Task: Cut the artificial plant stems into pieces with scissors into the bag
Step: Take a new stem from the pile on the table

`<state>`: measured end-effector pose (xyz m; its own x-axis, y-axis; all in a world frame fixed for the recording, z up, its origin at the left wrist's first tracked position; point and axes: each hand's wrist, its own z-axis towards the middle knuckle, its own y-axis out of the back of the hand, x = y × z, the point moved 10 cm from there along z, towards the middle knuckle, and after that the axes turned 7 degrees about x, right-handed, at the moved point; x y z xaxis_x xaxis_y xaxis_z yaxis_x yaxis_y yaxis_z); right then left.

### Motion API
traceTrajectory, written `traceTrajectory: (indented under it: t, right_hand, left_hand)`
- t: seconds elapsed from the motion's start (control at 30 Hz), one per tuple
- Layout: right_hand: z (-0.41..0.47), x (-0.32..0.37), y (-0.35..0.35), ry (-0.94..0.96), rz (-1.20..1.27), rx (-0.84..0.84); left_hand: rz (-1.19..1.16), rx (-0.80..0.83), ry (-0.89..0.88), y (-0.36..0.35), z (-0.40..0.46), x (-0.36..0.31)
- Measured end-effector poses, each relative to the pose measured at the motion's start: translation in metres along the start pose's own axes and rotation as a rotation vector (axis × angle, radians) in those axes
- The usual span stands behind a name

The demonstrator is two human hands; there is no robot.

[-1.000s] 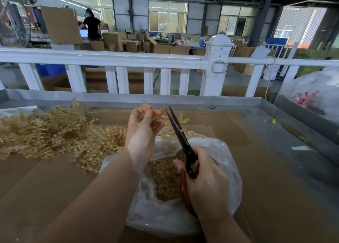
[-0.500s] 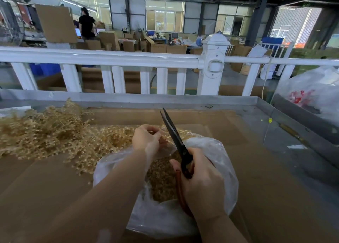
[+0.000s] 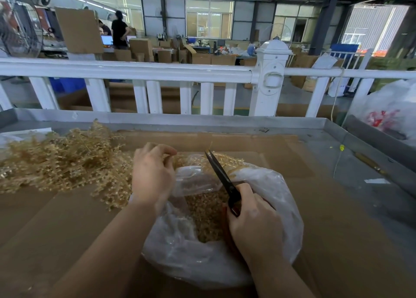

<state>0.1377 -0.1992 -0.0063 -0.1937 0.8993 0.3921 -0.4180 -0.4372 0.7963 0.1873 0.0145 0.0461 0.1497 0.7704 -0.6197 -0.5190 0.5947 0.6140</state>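
Your single head camera looks forward and down, close over the cardboard-covered table (image 3: 337, 241), its far edge and the white fence (image 3: 139, 70) beyond.

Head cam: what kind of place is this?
Likely a factory or warehouse packing floor: stacked cardboard boxes behind a white railing, a metal-rimmed worktable lined with cardboard, and a bulk pile of golden artificial plant stems.

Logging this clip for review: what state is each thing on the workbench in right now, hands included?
scissors: blades together, tips pointing away over the bag
plastic bag: mouth open, partly filled with cut pieces
stem pile: uncut, heaped left of the bag
left hand: fingers curled on a stem at the bag's rim
right hand: gripping the scissors' handles
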Motion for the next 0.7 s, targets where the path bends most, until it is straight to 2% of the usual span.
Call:
traceTrajectory:
  t: [0.1,0.2,0.33,0.7]
  right_hand:
    - [0.0,0.0,0.0,0.007,0.005,-0.004]
    - [-0.001,0.0,0.0,0.011,-0.002,-0.002]
    - [-0.001,0.001,0.0,0.015,-0.003,0.0]
    - [-0.001,0.003,0.0,0.027,0.005,0.02]
  left_hand:
    - [0.216,0.027,0.117,0.009,0.004,0.02]
    - [0.315,0.21,0.312,0.0,0.005,0.049]
    - [0.385,0.345,0.341,-0.015,0.002,0.062]
    - [0.294,-0.035,0.172,0.018,0.004,0.044]
